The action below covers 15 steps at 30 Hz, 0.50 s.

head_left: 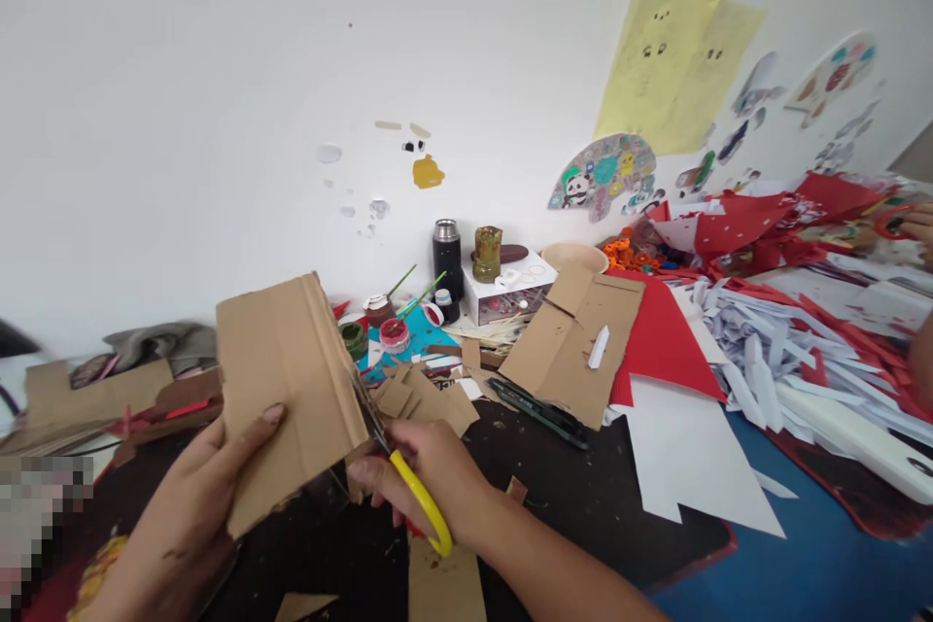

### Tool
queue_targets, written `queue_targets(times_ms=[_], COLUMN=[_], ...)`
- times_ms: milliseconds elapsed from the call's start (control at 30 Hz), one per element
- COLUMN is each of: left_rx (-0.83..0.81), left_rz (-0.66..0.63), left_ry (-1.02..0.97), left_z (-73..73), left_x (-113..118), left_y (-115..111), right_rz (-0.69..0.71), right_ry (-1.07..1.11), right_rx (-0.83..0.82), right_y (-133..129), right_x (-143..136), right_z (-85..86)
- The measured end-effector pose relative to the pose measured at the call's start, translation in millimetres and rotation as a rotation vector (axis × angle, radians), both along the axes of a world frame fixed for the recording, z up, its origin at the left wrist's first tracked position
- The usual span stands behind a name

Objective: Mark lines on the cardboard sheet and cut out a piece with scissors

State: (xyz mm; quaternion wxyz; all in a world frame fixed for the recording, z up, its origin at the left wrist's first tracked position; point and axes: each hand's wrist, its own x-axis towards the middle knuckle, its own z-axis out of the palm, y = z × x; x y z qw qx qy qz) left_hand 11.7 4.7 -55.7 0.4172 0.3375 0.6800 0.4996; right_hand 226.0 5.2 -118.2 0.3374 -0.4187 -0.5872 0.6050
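Note:
A brown cardboard piece is raised above the dark mat at the left of centre. My left hand grips its lower left edge, the thumb lying on its face. My right hand is closed on scissors with yellow handles. Their blades are at the right edge of the cardboard, partly hidden beside it. A narrow cardboard strip lies on the mat below my right hand. Small cardboard scraps are just beyond the scissors.
Open paint jars and a black bottle stand near the wall. Folded cardboard, a dark green cutter, and red and white paper lie to the right. A person's hand is at the far right.

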Motion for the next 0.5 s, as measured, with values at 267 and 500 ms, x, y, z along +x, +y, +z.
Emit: queue_targets(times_ms=[267, 500], left_rx=[-0.015, 0.029], left_rz=[-0.046, -0.070], left_ry=[0.015, 0.020], left_z=[-0.1, -1.2], left_x=[-5.9, -6.1], left_y=[-0.7, 0.7], right_rz=[-0.012, -0.051], right_ry=[-0.087, -0.120], right_rx=[-0.025, 0.020], right_y=[-2.0, -1.9], right_x=[2.2, 1.4], right_z=[14.7, 15.7])
